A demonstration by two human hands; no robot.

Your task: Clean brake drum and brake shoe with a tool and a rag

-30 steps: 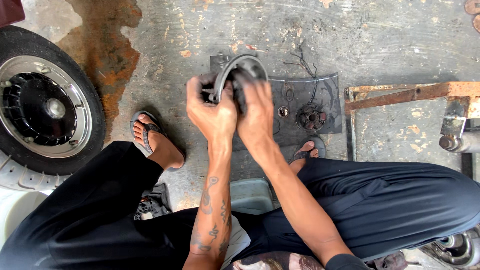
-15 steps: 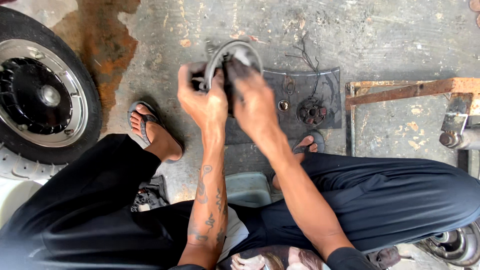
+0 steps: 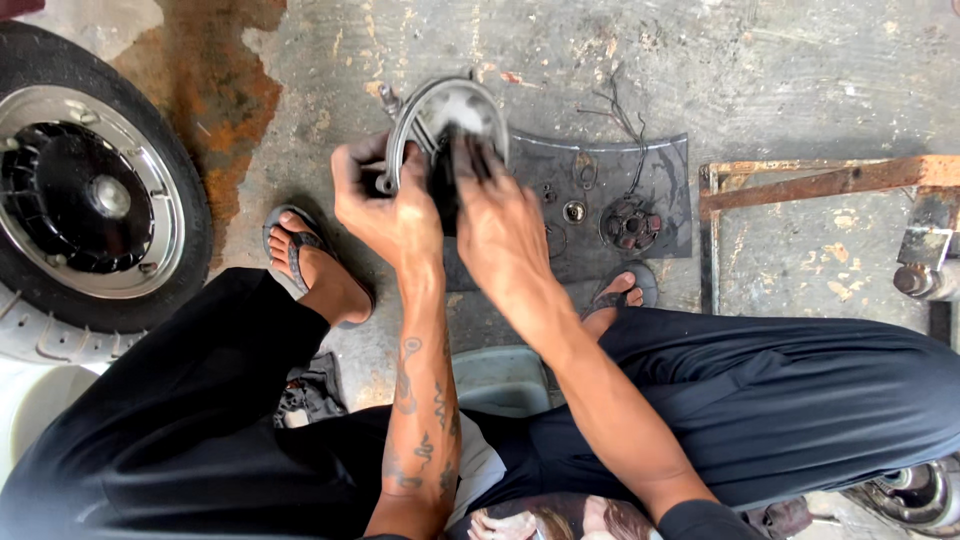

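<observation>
My left hand (image 3: 385,205) grips the left rim of a round metal drum-shaped part (image 3: 450,110) held upright over the floor. My right hand (image 3: 495,215) rests against the part's dark inner face, fingers pressed into it. Both hands are greasy. The part hangs above a black rubber mat (image 3: 600,200) that carries a small dark round component (image 3: 628,225) and a few little metal pieces (image 3: 574,211). What my right fingers hold inside the part is hidden.
A scooter wheel with tyre (image 3: 90,200) lies at the left. A rusty metal frame (image 3: 830,180) stands at the right. My sandalled feet (image 3: 310,265) rest on stained concrete. A low plastic stool (image 3: 500,380) is under me.
Both hands and the round part have lifted slightly and shifted; my right hand's fingers now reach deeper into the part's inner face.
</observation>
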